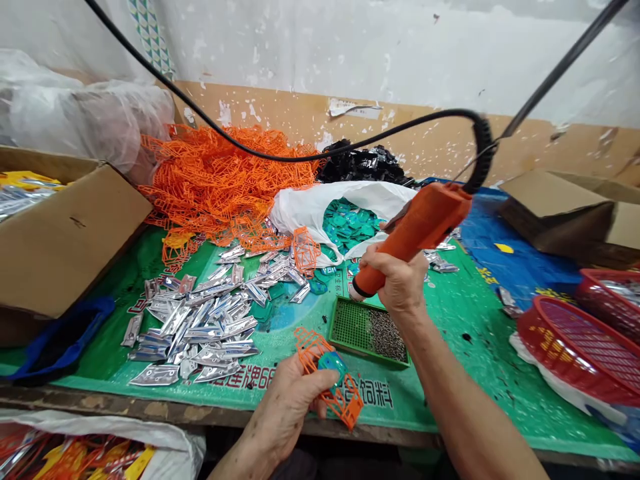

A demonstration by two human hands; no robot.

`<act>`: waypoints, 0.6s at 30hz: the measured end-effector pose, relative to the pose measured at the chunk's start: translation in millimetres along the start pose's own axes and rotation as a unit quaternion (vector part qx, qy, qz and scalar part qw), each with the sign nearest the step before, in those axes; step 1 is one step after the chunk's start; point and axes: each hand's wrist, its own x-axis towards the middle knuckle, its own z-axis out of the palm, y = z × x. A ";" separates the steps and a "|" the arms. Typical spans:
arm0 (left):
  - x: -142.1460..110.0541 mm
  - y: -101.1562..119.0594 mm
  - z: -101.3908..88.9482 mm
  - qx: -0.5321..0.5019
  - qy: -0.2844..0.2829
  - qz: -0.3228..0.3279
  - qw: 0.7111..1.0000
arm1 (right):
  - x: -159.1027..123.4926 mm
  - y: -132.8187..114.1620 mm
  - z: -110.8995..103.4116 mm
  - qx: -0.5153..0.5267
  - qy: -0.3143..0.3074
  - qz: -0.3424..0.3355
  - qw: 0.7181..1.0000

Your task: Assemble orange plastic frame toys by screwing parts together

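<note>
Nearest, the left hand point(285, 413) is curled narrowly around an orange plastic wire cage point(347, 400), at lower center, with the thumb resting on a teal piece point(333, 365) fitted inside it. The right hand point(395, 280) closes in a full grip on an orange electric screwdriver point(415, 237), its tip pointing down just beside a green tray of small dark screws point(367, 331). A black coiled cord point(483, 153) rises from the tool's back end.

A green printed mat point(480, 373) covers the wooden counter point(200, 417); the characters 饲料 are legible near its front edge, and the other print is only partly readable. Left of the tray lies a pile of silver metal pieces point(200, 333). Red baskets point(575, 353) sit at the right, and a cardboard box point(65, 227) at the left. Farther back, a white plastic bag point(305, 213) holds teal pieces point(350, 223), beside a heap of orange cages point(225, 180) and black pieces point(363, 167).
</note>
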 end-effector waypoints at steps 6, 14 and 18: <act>1.7 -3.7 -2.7 -0.017 -0.008 0.001 1.000 | -25.2 -48.6 -3.6 0.111 -0.036 -0.008 0.993; 0.1 -0.8 -2.4 -0.028 -0.024 -0.009 0.999 | -77.5 -75.8 -10.8 0.184 -0.088 0.044 0.978; 0.3 -0.6 -2.4 -0.026 -0.030 -0.008 0.999 | -82.5 -73.1 -7.5 0.193 -0.097 0.049 0.975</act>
